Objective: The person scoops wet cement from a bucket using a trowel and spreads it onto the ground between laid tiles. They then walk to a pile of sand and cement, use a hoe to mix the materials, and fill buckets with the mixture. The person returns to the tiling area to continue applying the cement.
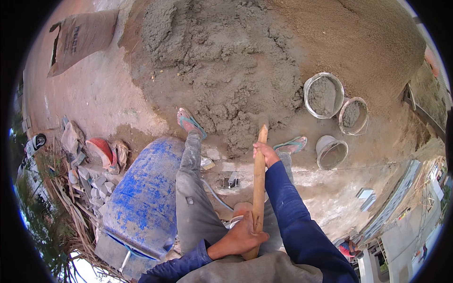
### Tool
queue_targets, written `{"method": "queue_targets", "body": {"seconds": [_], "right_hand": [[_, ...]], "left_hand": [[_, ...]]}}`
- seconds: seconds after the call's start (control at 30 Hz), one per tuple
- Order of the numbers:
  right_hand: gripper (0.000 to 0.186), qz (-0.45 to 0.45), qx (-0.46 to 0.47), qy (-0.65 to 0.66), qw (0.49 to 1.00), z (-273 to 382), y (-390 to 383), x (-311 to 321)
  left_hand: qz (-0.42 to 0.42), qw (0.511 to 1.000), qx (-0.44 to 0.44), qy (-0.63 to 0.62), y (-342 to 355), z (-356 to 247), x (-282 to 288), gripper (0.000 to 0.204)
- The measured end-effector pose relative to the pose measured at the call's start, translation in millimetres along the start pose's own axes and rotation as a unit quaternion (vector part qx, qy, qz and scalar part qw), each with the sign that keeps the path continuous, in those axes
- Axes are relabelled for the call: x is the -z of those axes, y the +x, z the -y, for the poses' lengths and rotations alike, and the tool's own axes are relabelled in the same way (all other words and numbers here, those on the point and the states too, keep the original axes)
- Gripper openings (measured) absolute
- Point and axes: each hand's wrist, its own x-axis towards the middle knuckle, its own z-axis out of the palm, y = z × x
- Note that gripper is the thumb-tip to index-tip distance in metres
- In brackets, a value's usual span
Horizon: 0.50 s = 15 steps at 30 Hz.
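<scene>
A pale wooden tool handle (pixel 259 184) runs upright in front of my body, its upper end at the edge of wet grey mortar (pixel 226 70). My right hand (pixel 267 153) is closed around the handle near that far end. Lower down, close to my waist, my left hand (pixel 241 236) grips the same handle. The tool's working end cannot be made out. My feet in green flip-flops stand at the mortar's near edge, one on either side of the handle.
Three buckets stand right of the mortar: one large bucket (pixel 310 106) and a smaller bucket (pixel 343 123) hold grey mix, beside a third bucket (pixel 324 143). A sand heap (pixel 373 42) rises behind them. At left are a blue barrel (pixel 141 193), rubble (pixel 97 186) and a paper sack (pixel 85 37).
</scene>
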Motion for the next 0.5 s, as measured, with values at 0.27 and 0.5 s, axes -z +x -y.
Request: {"method": "queue_targets", "body": {"seconds": [0.27,0.5], "right_hand": [[0.013,0.01,0.073,0.048,0.996,71.6,-155.5,48.7],[0.012,-0.134,0.31,0.129,0.932,139.4,-311.7,119.8]], "left_hand": [[-0.006,0.931,-0.231,0.282,-30.3,19.3,-120.8,0.065],[0.151,0.936,-0.172,0.268,-50.8,-59.6,-118.1,0.066]]}}
